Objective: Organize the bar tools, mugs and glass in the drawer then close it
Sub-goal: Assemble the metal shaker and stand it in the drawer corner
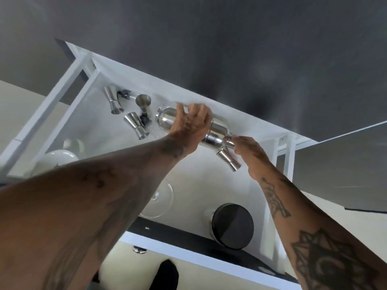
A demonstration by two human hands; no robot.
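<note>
The white drawer [209, 181] stands pulled out under a dark counter. A shiny cocktail shaker [215, 130] lies on its side along the drawer's back wall. My left hand [188, 124] grips the shaker's body from above. My right hand [249, 151] pinches the shaker's cap end and also holds a steel jigger [229, 162] under it. Three more jiggers [114, 100] [143, 101] [136, 126] lie at the back left, with small black pourers beside them. A clear stemmed glass [161, 199] lies near the front, partly behind my left forearm. A black mug [232, 226] sits front right; white mugs [56, 158] sit at the left.
The dark counter [230, 49] overhangs the drawer's back. The drawer's dark front panel [188, 241] with a metal knob [139, 250] runs along the near side. A beige floor shows below and to the left.
</note>
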